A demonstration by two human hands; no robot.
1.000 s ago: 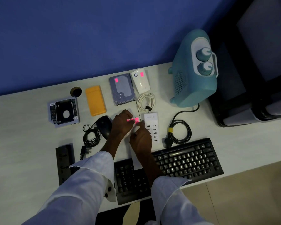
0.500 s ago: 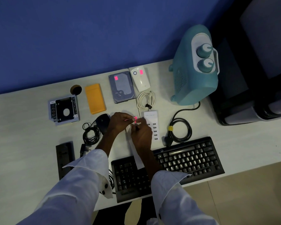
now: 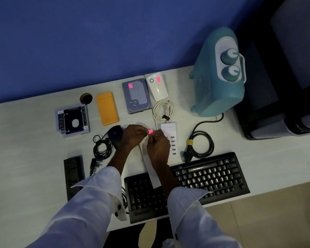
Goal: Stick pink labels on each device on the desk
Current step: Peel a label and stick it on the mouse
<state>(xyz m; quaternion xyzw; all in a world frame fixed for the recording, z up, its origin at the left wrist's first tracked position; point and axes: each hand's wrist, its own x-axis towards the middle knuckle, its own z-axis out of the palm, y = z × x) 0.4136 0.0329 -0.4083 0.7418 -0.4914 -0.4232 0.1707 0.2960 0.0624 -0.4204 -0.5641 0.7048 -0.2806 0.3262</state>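
The left hand (image 3: 132, 136) and right hand (image 3: 158, 146) are close together over the desk (image 3: 25, 140), both pinching a small pink label (image 3: 150, 131) between them. The label sits at the left hand's three o'clock and the right hand's eleven o'clock.

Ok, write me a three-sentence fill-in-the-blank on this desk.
1. The left hand and right hand pinch a ____ label between them.
2. The teal heater has ____ knobs.
3. Labels already sit on the white device and the grey ____.
Missing: pink; two; hard drive
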